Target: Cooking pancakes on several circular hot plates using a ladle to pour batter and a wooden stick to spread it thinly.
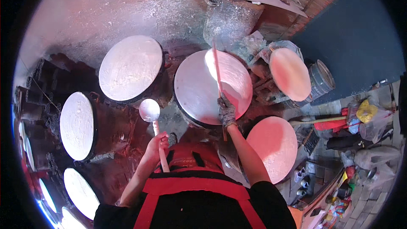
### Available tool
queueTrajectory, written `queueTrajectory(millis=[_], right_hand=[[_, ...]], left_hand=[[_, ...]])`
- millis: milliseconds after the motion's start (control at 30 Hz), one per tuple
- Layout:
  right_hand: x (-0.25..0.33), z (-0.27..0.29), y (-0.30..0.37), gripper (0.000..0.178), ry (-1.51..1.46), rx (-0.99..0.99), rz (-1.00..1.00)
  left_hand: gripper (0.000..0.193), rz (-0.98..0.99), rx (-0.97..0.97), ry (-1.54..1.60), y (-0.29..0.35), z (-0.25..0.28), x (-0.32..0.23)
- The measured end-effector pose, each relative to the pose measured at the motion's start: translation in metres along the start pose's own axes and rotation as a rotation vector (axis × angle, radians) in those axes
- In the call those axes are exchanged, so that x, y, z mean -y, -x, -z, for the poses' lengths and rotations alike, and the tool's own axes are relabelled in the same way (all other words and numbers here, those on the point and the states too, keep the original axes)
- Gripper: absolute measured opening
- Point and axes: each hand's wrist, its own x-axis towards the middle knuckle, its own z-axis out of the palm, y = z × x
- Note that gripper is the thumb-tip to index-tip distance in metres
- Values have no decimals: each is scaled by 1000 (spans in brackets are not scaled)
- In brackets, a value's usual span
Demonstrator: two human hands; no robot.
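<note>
My bare left hand is wrapped round the pale handle of a ladle, whose round, whitish bowl points away from me. My right hand, in a grey work glove, grips a long thin stick. That stick reaches out over the large round griddle in front of me. Part of the griddle's pale, smooth surface is brightly lit, and a shadow falls beside the glove. Whether the stick touches the surface I cannot tell.
More round griddles with whitish tops stand around me, one at the far left, one at the left and one near my right arm. A pale disc sits beside a metal bucket. Plastic bags lie at the right.
</note>
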Motion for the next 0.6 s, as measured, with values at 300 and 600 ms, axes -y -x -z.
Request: queueTrajectory(millis=[300, 600], right_hand=[[-36, 98, 5, 48, -639, 362, -364], [18, 106, -23, 38, -265, 576, -237]], left_hand=[[15, -111, -36, 5, 0, 1, 30], [14, -275, -260, -4, 18, 6, 71]])
